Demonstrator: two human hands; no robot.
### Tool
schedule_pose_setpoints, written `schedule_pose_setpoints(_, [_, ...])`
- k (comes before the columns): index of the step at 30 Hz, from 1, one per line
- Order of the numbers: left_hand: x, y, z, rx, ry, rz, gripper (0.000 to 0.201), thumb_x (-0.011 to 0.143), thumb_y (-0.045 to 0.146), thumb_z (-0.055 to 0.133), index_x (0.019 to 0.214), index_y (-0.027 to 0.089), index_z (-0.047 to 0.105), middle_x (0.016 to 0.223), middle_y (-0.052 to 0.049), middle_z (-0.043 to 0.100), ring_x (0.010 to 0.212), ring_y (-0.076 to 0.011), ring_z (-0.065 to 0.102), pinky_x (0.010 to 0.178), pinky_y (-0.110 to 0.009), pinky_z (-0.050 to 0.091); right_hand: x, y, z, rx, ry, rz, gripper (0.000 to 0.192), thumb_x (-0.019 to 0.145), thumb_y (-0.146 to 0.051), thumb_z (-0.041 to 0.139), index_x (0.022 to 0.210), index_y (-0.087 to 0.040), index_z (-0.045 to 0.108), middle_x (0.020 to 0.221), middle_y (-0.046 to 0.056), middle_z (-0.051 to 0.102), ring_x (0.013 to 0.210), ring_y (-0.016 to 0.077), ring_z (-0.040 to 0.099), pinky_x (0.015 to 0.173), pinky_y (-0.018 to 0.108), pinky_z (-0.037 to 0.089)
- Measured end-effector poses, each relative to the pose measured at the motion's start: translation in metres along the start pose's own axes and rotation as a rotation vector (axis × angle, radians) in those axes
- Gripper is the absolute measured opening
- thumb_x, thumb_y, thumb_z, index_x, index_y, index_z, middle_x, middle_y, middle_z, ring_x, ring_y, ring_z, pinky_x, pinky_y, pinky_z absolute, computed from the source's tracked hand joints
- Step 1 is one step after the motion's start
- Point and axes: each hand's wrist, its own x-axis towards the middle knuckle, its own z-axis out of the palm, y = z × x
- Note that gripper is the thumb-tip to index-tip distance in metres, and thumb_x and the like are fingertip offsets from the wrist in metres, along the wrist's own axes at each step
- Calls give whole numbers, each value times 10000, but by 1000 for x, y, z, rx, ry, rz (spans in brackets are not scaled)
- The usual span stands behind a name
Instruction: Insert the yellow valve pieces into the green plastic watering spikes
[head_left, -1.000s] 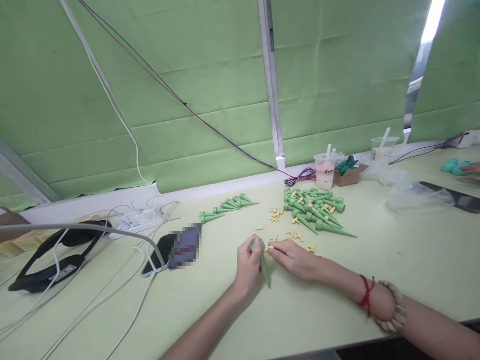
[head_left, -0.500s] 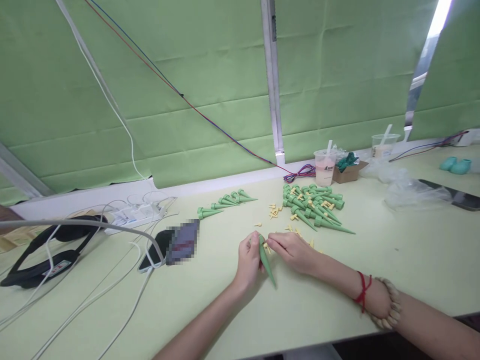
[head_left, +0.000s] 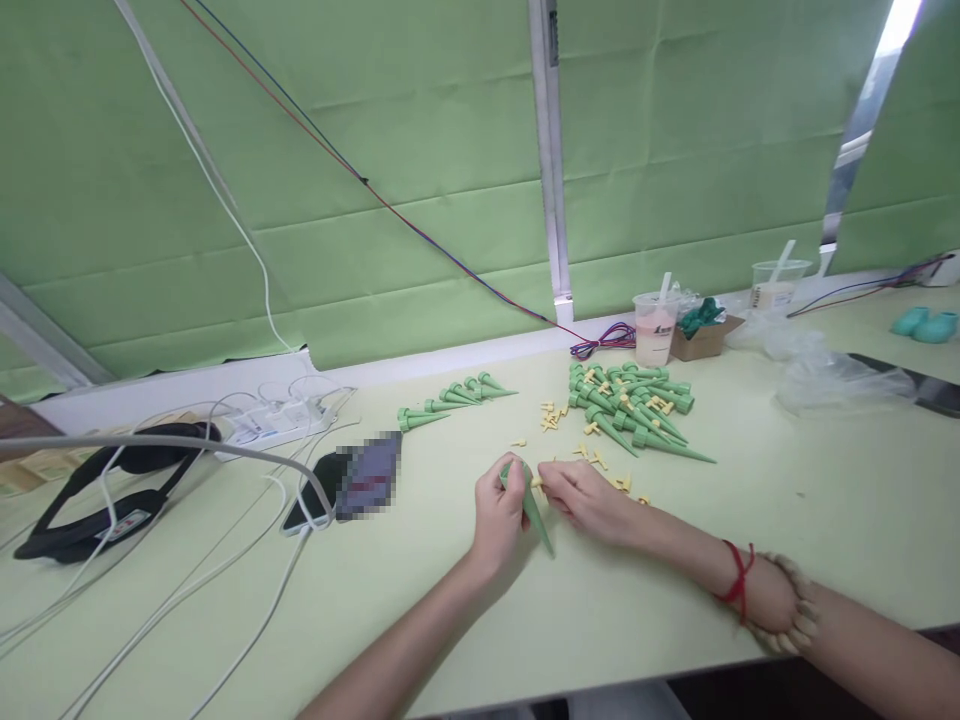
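Note:
My left hand [head_left: 499, 515] is closed round a green plastic watering spike [head_left: 537, 525], its pointed end slanting down toward me. Close beside it, my right hand [head_left: 589, 498] pinches a small yellow valve piece [head_left: 536, 483] against the spike's side near its top. Whether the piece sits inside the spike cannot be made out. Beyond my right hand is a heap of green spikes [head_left: 634, 405] with yellow pieces among them. Loose yellow valve pieces [head_left: 553, 415] lie left of the heap, and others [head_left: 598, 459] lie just past my right hand. A row of green spikes [head_left: 454, 397] rests farther left.
At left are a phone [head_left: 319, 490], a black strap-like headset [head_left: 112, 500], white cables [head_left: 277, 560] and a power strip [head_left: 274, 420]. Along the back stand a pink drink cup [head_left: 655, 335] and a small cardboard box [head_left: 701, 343]. Plastic bags [head_left: 832, 375] lie at right.
My left hand has turned the spike slightly, its tip moving up a little. My right hand has shifted slightly right, and the yellow piece now shows between its fingers and the spike.

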Motion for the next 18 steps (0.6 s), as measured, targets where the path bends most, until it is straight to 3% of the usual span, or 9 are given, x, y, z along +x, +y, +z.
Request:
schedule_pose_setpoints(3, [1,3,2,-85,-5,-103,483,764,629,355,567,188,365,378,84,293,277,-55,286,288,-183,224,-3,0,-9,-383,95,-210,274,912,-353,291,716,-196,400,650,-17,431,557,110,394,552,243,309])
schedule_pose_setpoints(6, [2,4,1,-93,-32,-159,501,751,659,339,600,185,401,347,84,312,249,-63,293,277,-184,216,-4,-1,-15,-484,83,-292,238,928,-288,267,803,-194,447,736,7,471,621,121,431,590,251,324])
schedule_pose_setpoints(12, [-1,3,-5,-27,-37,-25,472,777,604,372,566,182,368,396,75,334,285,-51,319,300,-176,244,-3,-2,-13,-330,60,-307,269,928,-278,303,716,-185,439,711,-2,443,656,114,431,629,240,349])
schedule_pose_setpoints(18, [-3,4,-6,3,-50,36,442,792,568,377,580,180,381,441,73,328,309,-48,334,320,-181,275,-5,-9,-8,-161,43,-192,319,918,-315,320,631,-184,368,630,-31,389,595,98,390,582,230,317])
